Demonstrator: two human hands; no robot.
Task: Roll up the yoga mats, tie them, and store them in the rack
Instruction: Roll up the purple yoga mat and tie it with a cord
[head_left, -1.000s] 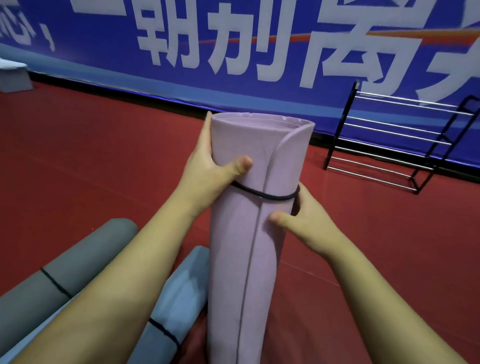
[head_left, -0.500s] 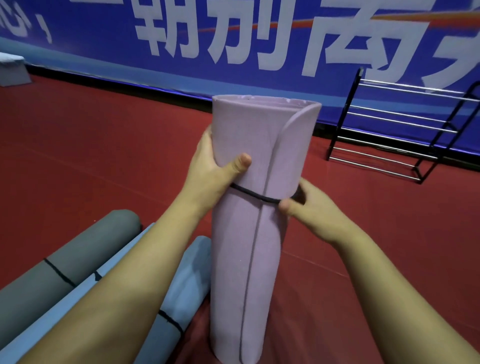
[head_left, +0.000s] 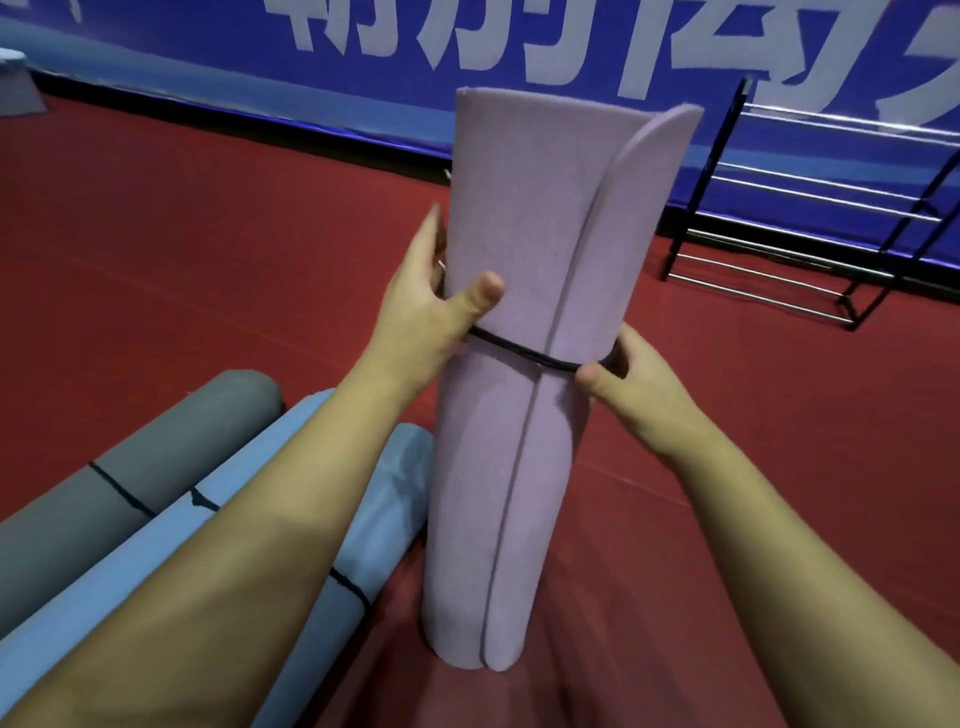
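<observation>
Left hand (head_left: 421, 317) grips the upright purple mat (head_left: 519, 467), right hand (head_left: 639, 384) pinches the black band (head_left: 519, 351) at its right edge.

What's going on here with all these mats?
A person is tying up a rolled purple yoga mat that stands on end on the red floor. The left hand grips the roll, while the right hand pinches the black elastic band looped around its middle. A gray mat and two blue mats lie rolled and banded to the left. The metal rack stands by the wall, with no mat visible in it yet.
</observation>
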